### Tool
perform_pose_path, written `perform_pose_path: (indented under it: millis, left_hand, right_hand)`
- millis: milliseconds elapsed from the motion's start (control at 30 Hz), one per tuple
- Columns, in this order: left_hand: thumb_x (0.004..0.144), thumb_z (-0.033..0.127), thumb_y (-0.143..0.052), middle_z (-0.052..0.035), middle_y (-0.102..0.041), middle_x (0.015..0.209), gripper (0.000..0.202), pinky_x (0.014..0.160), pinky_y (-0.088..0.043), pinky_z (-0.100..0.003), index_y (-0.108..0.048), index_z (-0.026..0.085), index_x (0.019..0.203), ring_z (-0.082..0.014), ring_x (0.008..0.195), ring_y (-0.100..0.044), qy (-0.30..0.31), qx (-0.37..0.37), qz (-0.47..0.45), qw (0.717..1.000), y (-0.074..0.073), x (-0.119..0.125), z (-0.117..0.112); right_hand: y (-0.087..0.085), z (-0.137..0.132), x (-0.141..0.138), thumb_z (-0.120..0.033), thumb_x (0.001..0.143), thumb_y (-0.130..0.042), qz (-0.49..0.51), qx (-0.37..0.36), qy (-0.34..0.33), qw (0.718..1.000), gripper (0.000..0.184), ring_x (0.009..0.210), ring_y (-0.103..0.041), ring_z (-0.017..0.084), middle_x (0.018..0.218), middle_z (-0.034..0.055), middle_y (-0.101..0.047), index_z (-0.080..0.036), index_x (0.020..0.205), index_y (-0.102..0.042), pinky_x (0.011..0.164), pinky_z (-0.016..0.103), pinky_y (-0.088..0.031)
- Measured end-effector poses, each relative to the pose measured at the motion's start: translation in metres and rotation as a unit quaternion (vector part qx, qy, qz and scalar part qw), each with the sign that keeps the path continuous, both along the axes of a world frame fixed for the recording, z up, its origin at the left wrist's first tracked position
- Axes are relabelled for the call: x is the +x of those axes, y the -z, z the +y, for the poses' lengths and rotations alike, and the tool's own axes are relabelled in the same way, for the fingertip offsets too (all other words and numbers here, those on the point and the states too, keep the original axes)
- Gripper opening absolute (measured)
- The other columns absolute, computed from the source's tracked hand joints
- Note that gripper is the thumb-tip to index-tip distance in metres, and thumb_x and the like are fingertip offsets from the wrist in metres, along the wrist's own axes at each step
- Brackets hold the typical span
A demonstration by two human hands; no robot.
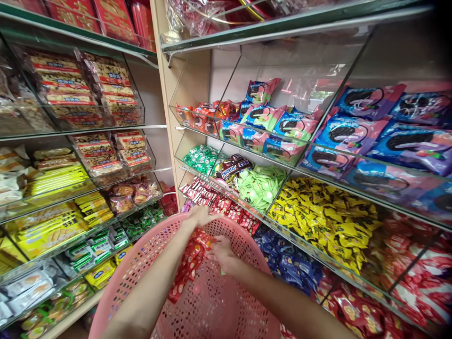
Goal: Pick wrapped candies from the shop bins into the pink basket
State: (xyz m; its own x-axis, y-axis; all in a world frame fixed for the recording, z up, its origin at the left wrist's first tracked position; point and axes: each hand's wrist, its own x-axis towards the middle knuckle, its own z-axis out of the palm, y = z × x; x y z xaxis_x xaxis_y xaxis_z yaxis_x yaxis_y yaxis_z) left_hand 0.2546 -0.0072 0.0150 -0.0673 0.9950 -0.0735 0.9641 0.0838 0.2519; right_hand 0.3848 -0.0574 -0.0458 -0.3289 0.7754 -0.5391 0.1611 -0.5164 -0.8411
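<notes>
A pink perforated plastic basket [215, 306] fills the bottom centre, with a pile of small red-wrapped candies [187, 266] lying inside it. My left hand [201, 215] rests on the basket's far rim, fingers curled over it, close to the bin of red candy packets [212, 200]. My right hand [222, 254] is down inside the basket, fingers bent on the red candies near a small green wrapper.
Glass-fronted shelf bins hold sweets: green candies [259, 186], Snickers bars [229, 169], yellow candies [328, 216], blue packets [286, 263], cookie packs [370, 136] above. A wooden upright [167, 108] divides off left shelves of boxed biscuits [70, 89].
</notes>
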Motion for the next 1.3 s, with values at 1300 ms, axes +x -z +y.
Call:
perform_pose_path:
  millis: [1300]
  left_hand:
    - [0.066,0.08,-0.023,-0.0089,-0.065,0.068,0.073,0.06,-0.04,-0.029,-0.063,0.018,0.065,-0.0208,0.062,-0.06,-0.002,0.009,0.006,1.0,-0.005,0.003,-0.006]
  right_hand:
    - [-0.004,0.005,-0.01,-0.028,0.083,-0.048,-0.025,-0.023,-0.035,0.999,0.017,0.048,-0.056,0.006,0.077,-0.0002,-0.058,-0.017,0.095,-0.044,0.048,0.019,-0.047]
